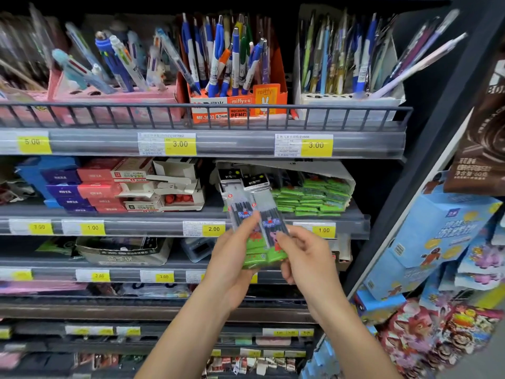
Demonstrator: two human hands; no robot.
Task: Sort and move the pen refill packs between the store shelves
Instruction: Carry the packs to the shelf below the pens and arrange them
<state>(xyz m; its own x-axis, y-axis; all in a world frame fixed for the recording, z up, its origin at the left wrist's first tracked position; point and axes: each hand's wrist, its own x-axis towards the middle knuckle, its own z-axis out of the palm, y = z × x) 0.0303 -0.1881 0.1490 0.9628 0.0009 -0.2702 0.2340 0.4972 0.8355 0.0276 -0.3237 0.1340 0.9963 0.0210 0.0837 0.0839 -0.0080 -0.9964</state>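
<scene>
Both hands grasp the pen refill packs (257,214), left hand (232,258) at seven o'clock, right hand (306,255) at five, before the second shelf (136,227). Light, slick, floppy sleeves; pinch the lower edges.

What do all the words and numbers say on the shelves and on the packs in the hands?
"Peppa P": on the pen refill packs, gripped by the left hand and right hand.
"miffy", "MECHANICAL PENCIL", "0.7mm": orange pencil box.
"5.00", "3.00", "3.00": top shelf price tags.
"1.00", "2.00", "1.00": middle shelf price tags.
"3.00": lower shelf tag.
Small print on tags, Chinese text, bottom tags: too blurred to read.
</scene>
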